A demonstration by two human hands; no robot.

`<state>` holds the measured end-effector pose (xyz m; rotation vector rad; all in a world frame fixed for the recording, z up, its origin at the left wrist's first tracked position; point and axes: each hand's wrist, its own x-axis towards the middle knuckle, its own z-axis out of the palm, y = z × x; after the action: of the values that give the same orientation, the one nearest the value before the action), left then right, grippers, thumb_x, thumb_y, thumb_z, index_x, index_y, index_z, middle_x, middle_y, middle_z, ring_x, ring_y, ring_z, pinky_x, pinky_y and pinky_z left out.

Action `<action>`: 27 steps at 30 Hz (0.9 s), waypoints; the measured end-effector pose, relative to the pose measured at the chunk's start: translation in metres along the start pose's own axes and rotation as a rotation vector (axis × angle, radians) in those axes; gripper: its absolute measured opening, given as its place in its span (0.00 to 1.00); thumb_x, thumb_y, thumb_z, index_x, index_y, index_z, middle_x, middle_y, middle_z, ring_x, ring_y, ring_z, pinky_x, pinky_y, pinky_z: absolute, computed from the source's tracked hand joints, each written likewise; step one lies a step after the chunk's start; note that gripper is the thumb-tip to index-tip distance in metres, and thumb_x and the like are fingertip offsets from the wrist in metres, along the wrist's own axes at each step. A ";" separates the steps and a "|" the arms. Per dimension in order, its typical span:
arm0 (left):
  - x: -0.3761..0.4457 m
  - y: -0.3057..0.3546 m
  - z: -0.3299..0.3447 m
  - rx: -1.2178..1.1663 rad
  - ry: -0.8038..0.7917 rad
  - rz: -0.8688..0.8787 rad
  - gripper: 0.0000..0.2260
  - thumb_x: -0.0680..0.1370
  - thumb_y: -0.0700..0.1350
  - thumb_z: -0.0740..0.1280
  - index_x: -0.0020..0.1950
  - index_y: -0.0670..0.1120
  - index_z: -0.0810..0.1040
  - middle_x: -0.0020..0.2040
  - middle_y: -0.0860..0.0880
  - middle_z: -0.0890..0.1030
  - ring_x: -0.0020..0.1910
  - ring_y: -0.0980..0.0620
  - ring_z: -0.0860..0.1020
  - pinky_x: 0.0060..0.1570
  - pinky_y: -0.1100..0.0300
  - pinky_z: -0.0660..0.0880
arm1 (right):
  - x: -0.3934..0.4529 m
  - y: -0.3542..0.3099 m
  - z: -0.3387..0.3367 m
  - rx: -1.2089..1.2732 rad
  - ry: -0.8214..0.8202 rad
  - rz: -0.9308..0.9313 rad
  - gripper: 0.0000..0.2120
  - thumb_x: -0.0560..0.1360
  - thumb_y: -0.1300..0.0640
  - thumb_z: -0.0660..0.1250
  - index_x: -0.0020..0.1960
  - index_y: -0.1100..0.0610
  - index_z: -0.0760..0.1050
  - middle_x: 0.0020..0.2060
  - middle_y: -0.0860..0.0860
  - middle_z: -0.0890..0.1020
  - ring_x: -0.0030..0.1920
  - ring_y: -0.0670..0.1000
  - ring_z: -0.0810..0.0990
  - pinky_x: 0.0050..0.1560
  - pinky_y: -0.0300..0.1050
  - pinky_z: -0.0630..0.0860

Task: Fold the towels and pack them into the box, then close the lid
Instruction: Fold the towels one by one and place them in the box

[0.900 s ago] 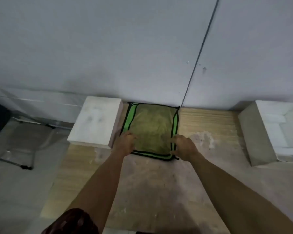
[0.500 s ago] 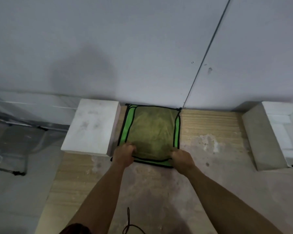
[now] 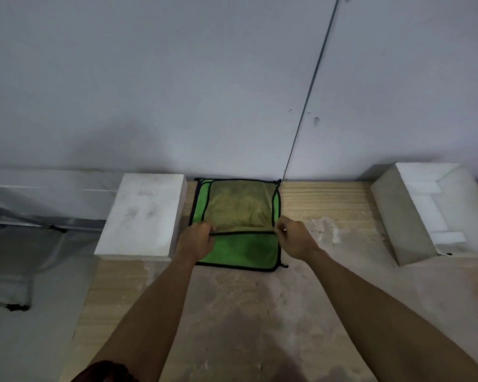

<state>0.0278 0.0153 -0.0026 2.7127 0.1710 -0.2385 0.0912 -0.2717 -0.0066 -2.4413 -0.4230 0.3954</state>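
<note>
Delta vs 0.5 s ago: near black-trimmed hem of the towel (image 3: 236, 224) was flat at the towel's near edge under both hands; it's now lifted and carried toward the wall, sitting about mid-towel as a taut black line between the fists. Bright green underside now exposed on the near half; olive top face still shows on the far half.

Left hand (image 3: 195, 241) is at the towel's left edge, fingers curled closed, pinching the hem's left end. Right hand (image 3: 294, 238) is at the towel's right edge, fingers closed, pinching the hem's right end. Both forearms run in from the near side of the towel.

Surface: wooden table (image 3: 260, 312), pale grain with a wide scuffed grey patch just near of the towel. Towel lies flat on it, far edge touching the grey wall (image 3: 204, 92).

White lid (image 3: 144, 216) sits just left of the towel, close beside it, flat side up. Open white box (image 3: 422, 213) is well right of the towel, tilted, bare wood between them.

Table's left edge is left of the lid; beyond it, grey floor and a metal frame (image 3: 14, 304). A vertical seam in the wall meets the towel's far right corner.
</note>
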 end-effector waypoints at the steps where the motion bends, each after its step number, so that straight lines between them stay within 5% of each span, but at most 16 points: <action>1: 0.000 0.005 -0.006 -0.008 0.018 0.020 0.09 0.72 0.40 0.64 0.50 0.45 0.80 0.46 0.42 0.84 0.46 0.39 0.82 0.42 0.50 0.79 | -0.001 -0.002 -0.008 0.009 0.015 -0.001 0.04 0.76 0.63 0.68 0.45 0.56 0.74 0.38 0.52 0.80 0.36 0.50 0.77 0.36 0.45 0.74; 5: -0.002 0.027 -0.028 0.001 0.097 0.087 0.11 0.69 0.36 0.63 0.49 0.45 0.79 0.45 0.43 0.84 0.44 0.40 0.82 0.41 0.48 0.80 | -0.014 -0.002 -0.043 -0.008 0.080 -0.009 0.11 0.69 0.64 0.75 0.43 0.53 0.77 0.38 0.48 0.81 0.40 0.50 0.80 0.43 0.46 0.79; 9: -0.017 0.049 -0.037 -0.054 0.175 0.125 0.12 0.68 0.34 0.63 0.46 0.46 0.81 0.42 0.46 0.85 0.43 0.44 0.83 0.42 0.50 0.81 | -0.033 0.003 -0.072 -0.093 0.183 -0.049 0.05 0.70 0.62 0.75 0.41 0.55 0.80 0.35 0.49 0.82 0.37 0.50 0.78 0.38 0.41 0.68; 14: -0.064 0.080 -0.029 -0.103 0.167 0.169 0.14 0.66 0.34 0.63 0.46 0.42 0.84 0.43 0.43 0.86 0.43 0.41 0.83 0.42 0.53 0.80 | -0.083 0.019 -0.095 -0.135 0.140 -0.097 0.04 0.70 0.61 0.77 0.42 0.55 0.82 0.37 0.51 0.84 0.38 0.51 0.80 0.39 0.43 0.72; 22: -0.164 0.122 0.013 -0.028 -0.199 0.188 0.10 0.69 0.37 0.74 0.50 0.42 0.86 0.45 0.43 0.86 0.43 0.49 0.83 0.47 0.64 0.75 | -0.192 0.070 -0.109 -0.147 -0.249 -0.018 0.06 0.69 0.60 0.79 0.39 0.54 0.82 0.30 0.45 0.83 0.32 0.40 0.81 0.37 0.36 0.74; 27: -0.206 0.139 0.045 -0.072 -0.499 -0.014 0.11 0.68 0.39 0.77 0.49 0.43 0.87 0.35 0.53 0.83 0.28 0.66 0.77 0.39 0.69 0.76 | -0.243 0.094 -0.097 0.003 -0.569 0.168 0.08 0.69 0.62 0.80 0.42 0.62 0.81 0.31 0.53 0.85 0.36 0.51 0.87 0.39 0.43 0.82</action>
<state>-0.1588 -0.1464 0.0505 2.4901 0.0499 -0.8792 -0.0730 -0.4886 0.0517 -2.3384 -0.4476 1.1711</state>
